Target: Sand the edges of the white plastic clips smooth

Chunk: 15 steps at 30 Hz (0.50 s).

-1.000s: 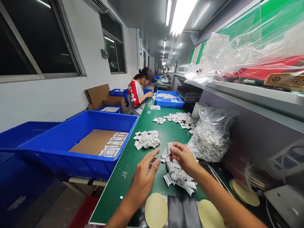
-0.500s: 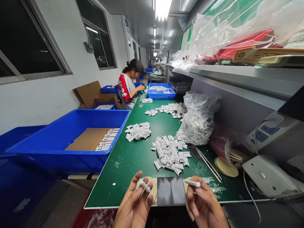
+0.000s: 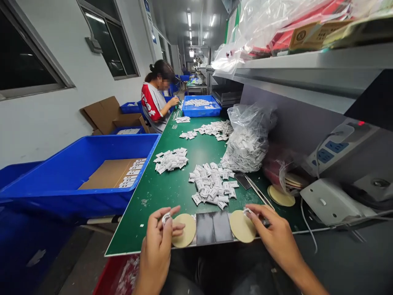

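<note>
Table [image 3: 166, 213] runs away from me, topped with green matting, and a blue plastic crate [image 3: 76, 180] stands along its left edge with a sheet of cardboard [image 3: 106, 176] and a row of white cards inside. Farther along, a co-worker [image 3: 155, 100] sits bent over their own hands beside a smaller blue tray [image 3: 201, 106]. A clear plastic bag [image 3: 247, 141] crammed with white tags slumps on the table, right against the big loose pile of tags [image 3: 211, 184] in front of me. I'd judge one careless knock could spill the bag into that pile and mix whatever has been kept apart.

Two round tan pads [image 3: 184, 230] [image 3: 242, 226] flank dark rectangular pads [image 3: 213, 226] at the near edge, and tweezers [image 3: 259, 192] lie just past my right hand [image 3: 276, 233]. That hand could catch them if it swings wide.

My left hand [image 3: 156, 241] is curled, pinching a small white piece [image 3: 166, 218] between thumb and fingertips. My right hand pinches another small white piece [image 3: 247, 211] over the right pad. Either could slip from a light grip and drop off the near edge.
</note>
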### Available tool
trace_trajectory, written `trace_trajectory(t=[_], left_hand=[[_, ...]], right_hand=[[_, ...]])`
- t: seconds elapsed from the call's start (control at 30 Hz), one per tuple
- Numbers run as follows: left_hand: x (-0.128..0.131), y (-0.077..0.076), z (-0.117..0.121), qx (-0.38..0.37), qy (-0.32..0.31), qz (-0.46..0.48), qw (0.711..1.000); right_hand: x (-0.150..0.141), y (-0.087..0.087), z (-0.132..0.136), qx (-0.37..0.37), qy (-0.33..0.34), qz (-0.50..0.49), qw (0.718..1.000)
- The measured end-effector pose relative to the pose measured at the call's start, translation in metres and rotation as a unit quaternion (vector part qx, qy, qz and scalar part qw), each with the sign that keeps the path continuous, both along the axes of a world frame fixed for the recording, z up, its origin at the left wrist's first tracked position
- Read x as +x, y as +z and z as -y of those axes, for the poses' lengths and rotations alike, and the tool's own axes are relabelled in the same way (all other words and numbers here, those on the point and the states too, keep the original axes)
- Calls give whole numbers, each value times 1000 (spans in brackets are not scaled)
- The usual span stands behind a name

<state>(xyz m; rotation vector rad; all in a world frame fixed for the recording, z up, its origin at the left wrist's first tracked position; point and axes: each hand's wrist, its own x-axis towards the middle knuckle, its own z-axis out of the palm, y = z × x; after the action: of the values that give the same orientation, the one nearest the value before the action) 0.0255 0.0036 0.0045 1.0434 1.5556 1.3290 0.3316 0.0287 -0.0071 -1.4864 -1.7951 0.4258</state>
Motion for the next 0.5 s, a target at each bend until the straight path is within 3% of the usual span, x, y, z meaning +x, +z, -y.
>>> trace_trajectory(t=[0.1,0.23,0.27,0.33,0.5], left_hand=[[-12,-8,-3,9,-36,-235,971],[-16,-22,-5,110,-62,-498,858],[-15,-23,-5,125,-75,-525,838],[-14,-24,-5,137,-107,-536,826],[-12,-14,-6,153,-165,-482,847]], right_hand=[[5,-4,-8,46,42,94,994],[1,-3,-10,49,42,151,986],[0,-2,-11,50,44,166,984],[-2,1,-11,50,58,193,978],[8,-8,4,92,93,204,970]])
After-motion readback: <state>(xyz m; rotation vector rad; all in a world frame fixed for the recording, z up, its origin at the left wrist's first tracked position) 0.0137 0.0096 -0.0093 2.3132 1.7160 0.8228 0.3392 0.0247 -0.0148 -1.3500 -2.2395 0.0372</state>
